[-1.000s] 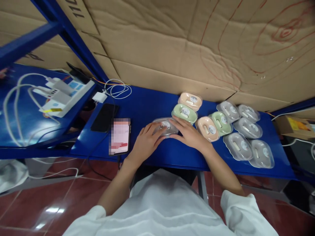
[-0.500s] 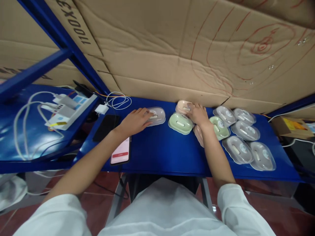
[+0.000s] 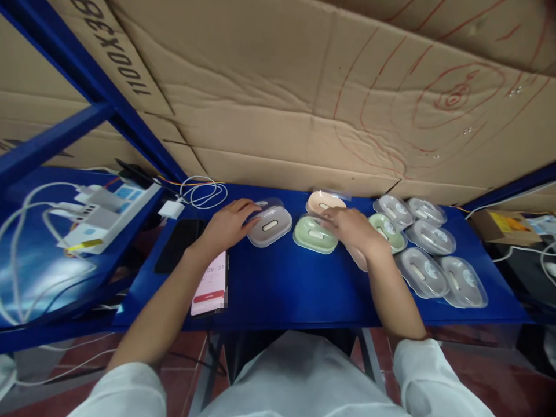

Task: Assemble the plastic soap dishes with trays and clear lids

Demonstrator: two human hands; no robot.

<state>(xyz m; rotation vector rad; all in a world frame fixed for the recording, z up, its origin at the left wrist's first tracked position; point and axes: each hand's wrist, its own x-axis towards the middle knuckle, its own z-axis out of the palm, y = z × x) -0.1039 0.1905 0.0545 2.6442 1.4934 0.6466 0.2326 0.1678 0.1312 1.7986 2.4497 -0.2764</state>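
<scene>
My left hand (image 3: 230, 226) touches the left edge of a grey oval container (image 3: 270, 226) with a clear cover; its fingers are bent over the rim. Behind that container, part of another clear-covered one (image 3: 269, 202) shows. My right hand (image 3: 350, 227) has its fingertips at the upper right of a green container (image 3: 315, 234), just in front of a peach container (image 3: 325, 201). Below my right hand, another peach container (image 3: 358, 257) is partly hidden by the wrist. Whether my right fingers grip anything is unclear.
Several grey containers (image 3: 421, 272) and a green one (image 3: 386, 230) lie at the right. A lit phone (image 3: 211, 286), a dark phone (image 3: 178, 246), a white charger (image 3: 171, 208) and a power strip (image 3: 113, 214) are at the left. Cardboard (image 3: 260, 116) stands behind.
A grey container now sits nearer the front beside my left hand, with another behind it. My right hand has moved from the rear peach container toward the green one. The view has shifted slightly.
</scene>
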